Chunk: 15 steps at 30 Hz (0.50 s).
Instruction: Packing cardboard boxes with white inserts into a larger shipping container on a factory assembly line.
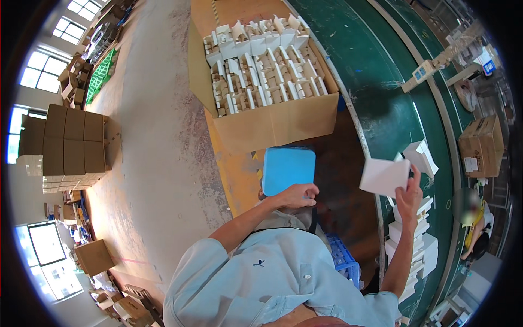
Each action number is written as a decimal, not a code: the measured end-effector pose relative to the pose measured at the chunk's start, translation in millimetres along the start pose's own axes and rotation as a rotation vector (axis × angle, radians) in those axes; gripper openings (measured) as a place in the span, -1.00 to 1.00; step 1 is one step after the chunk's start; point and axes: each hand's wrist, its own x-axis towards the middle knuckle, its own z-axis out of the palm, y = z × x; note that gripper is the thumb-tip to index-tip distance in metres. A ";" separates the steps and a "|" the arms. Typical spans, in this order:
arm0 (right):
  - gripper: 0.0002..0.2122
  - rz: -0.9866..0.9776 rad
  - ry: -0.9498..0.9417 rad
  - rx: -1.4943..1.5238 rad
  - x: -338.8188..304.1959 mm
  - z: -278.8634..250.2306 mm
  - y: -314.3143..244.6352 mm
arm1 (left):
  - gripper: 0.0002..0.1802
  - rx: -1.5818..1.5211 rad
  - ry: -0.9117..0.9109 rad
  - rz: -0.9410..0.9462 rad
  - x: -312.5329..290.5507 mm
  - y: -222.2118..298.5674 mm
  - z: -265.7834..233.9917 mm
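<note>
Probably light, stiff card that dents easily, best held by its edges, the white box [384, 177] is pinched in the right hand [409, 199] near the green surface [393, 129]; the left hand [297, 196], half curled, seems empty.

Right fingers [415, 175] hold a white box [383, 177] by the edge of a green surface [400, 122].
Left fingers [310, 188] curl just beside a blue, round-cornered panel [289, 168] — beyond it, an open carton [278, 126] holds white and brown card pieces [267, 71]. More white boxes [429, 255] lie piled on the surface, a blue crate [348, 267] sits lower — brown cartons [74, 140] stand stacked at far left.
</note>
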 end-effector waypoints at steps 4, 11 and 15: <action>-0.42 -0.165 -0.130 -0.077 21.2 8.1 -50.1 | -0.02 -0.131 0.207 0.046 18.5 42.6 -10.9; -0.77 -0.652 -0.237 -0.026 53.4 23.2 -139.4 | 0.41 0.102 0.439 0.287 45.2 65.5 -58.6; -0.74 -0.781 -0.305 -0.035 84.9 40.9 -162.7 | 0.48 -0.236 0.310 0.380 47.0 45.6 -96.1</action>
